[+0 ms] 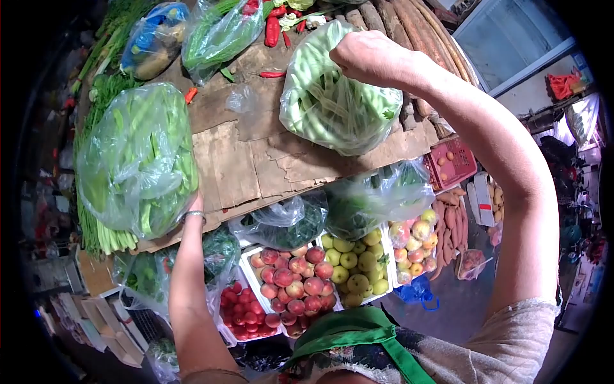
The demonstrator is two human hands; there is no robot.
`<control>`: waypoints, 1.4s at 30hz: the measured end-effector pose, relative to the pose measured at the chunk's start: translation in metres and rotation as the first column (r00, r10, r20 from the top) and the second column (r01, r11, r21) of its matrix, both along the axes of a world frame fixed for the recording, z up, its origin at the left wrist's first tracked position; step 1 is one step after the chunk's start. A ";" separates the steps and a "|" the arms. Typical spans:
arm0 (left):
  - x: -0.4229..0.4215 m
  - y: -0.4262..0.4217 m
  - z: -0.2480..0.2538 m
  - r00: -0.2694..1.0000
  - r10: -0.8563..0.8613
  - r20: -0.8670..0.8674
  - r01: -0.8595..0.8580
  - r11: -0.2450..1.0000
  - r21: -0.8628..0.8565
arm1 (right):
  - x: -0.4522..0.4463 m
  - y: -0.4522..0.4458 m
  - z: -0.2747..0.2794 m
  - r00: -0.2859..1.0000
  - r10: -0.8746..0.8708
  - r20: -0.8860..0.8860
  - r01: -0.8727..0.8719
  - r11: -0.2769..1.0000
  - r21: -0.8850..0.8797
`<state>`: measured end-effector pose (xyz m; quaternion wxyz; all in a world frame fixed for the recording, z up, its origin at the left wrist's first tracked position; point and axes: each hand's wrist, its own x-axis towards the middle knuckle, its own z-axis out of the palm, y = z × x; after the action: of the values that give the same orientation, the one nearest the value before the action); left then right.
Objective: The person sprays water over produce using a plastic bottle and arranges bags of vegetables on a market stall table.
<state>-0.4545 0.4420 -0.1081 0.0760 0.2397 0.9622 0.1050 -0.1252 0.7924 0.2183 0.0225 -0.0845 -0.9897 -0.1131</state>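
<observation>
My right hand [363, 59] is closed at the upper rim of a clear plastic bag of pale green beans [339, 105]. The bag rests on the cardboard-covered table, and my fingertips are partly hidden. At the left, a large clear bag of long green stalks [137, 160] sits near the table's front edge. My left hand [197, 203], with a bracelet at the wrist, is against that bag's lower right side. The bag covers its fingers, so their grip does not show. A small crumpled plastic bag [241, 99] lies between the two large bags.
Brown cardboard [227, 160] covers the tabletop. Long brown roots [409, 32] lie at the back right, near red peppers [272, 32] and another bag of greens [220, 32]. Below the front edge stand boxes of peaches [294, 285], green fruit [355, 262] and tomatoes [242, 313].
</observation>
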 end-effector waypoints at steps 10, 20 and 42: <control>-0.001 0.008 0.004 1.000 0.001 -0.006 -0.001 1.000 0.005 | 0.001 -0.001 0.030 0.973 0.089 -0.214 -0.068 0.992 0.104; -0.001 0.004 0.001 1.000 -0.013 -0.016 0.013 1.000 -0.006 | 0.025 0.003 0.024 0.917 -0.394 -0.068 0.230 0.660 -0.715; -0.003 0.004 0.003 1.000 0.001 -0.030 -0.001 1.000 -0.011 | 0.037 0.002 -0.019 0.902 -0.432 -0.007 0.179 0.389 -0.904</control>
<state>-0.4575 0.4463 -0.1051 0.0627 0.2404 0.9639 0.0962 -0.0880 0.7947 0.1992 0.0738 -0.2787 -0.8564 0.4284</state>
